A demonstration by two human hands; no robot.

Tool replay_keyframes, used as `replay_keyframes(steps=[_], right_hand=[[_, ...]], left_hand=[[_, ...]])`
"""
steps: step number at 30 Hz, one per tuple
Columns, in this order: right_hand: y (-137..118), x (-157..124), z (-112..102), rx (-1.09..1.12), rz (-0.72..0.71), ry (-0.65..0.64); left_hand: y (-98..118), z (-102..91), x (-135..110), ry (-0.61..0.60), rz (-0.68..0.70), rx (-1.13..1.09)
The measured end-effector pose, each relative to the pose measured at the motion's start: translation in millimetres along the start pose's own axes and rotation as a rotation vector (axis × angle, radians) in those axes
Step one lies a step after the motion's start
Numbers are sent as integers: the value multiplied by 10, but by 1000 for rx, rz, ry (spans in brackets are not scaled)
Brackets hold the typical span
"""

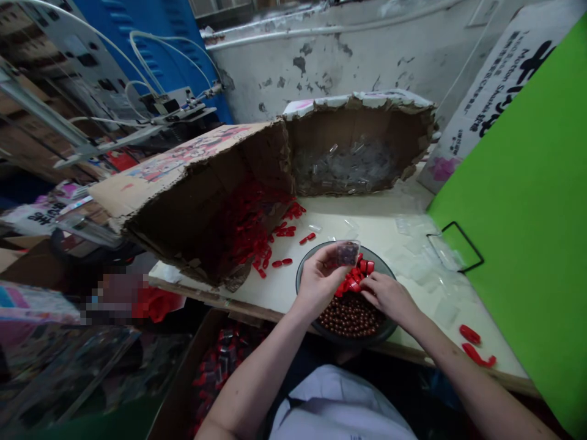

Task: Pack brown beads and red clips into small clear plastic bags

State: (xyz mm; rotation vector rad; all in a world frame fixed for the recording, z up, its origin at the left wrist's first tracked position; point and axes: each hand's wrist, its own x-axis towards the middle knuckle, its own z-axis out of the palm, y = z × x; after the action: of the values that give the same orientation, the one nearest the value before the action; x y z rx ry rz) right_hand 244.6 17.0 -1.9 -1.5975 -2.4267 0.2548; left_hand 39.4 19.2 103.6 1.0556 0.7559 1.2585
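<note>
My left hand (pixel 316 278) pinches a small clear plastic case (pixel 348 252) with dark round pieces inside, raised over a grey basin (pixel 299 281). Brown, glossy, bead-like balls (pixel 351 319) fill the near part of that basin. A heap of red plastic pieces (pixel 351 282) lies at its far side. Into this heap reaches my right hand (pixel 389 296), fingers closed together at a red piece; the fingertips are partly hidden among the pieces.
Behind the basin, one cut-open cardboard box (pixel 206 165) holds red pieces, another (pixel 316 131) clear plastic parts. A green panel (pixel 527 201) borders the table's right side, near scattered clear pieces and two red ones (pixel 470 334). Below left, a carton contains red-and-clear items (pixel 224 366).
</note>
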Motion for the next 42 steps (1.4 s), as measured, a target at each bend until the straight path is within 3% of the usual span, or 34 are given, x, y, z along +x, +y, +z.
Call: replay_keyframes(steps=[4, 8, 15, 20, 23, 27, 31, 34, 38, 42], right_hand=[[67, -10, -42, 41, 20, -12], [143, -30, -119, 212, 97, -34], [43, -102, -313, 1004, 331, -21], [-169, -127, -414, 1409, 482, 3], [-328, -109, -491, 1534, 487, 19], [-442, -81, -542, 1430, 442, 132], [-411, -107, -582, 1117, 340, 269], [-409, -149, -702, 955, 251, 212], [-514, -140, -913, 998, 177, 136], [-602, -63, -994, 1036, 169, 76]], left_hand=[[-28, -31, -14, 10, -24, -15], [-125, -190, -49, 45, -52, -40], [-374, -436, -262, 70, -212, -63], [-426, -352, -364, 24, -280, -15], [-407, -238, -376, -30, -283, 10], [-343, -130, -388, -72, -287, -16], [-219, -119, -397, -55, -244, -10], [-138, -125, -377, -56, -216, 55], [-146, -104, -356, -88, -238, 74], [-215, -66, -377, -112, -268, 25]])
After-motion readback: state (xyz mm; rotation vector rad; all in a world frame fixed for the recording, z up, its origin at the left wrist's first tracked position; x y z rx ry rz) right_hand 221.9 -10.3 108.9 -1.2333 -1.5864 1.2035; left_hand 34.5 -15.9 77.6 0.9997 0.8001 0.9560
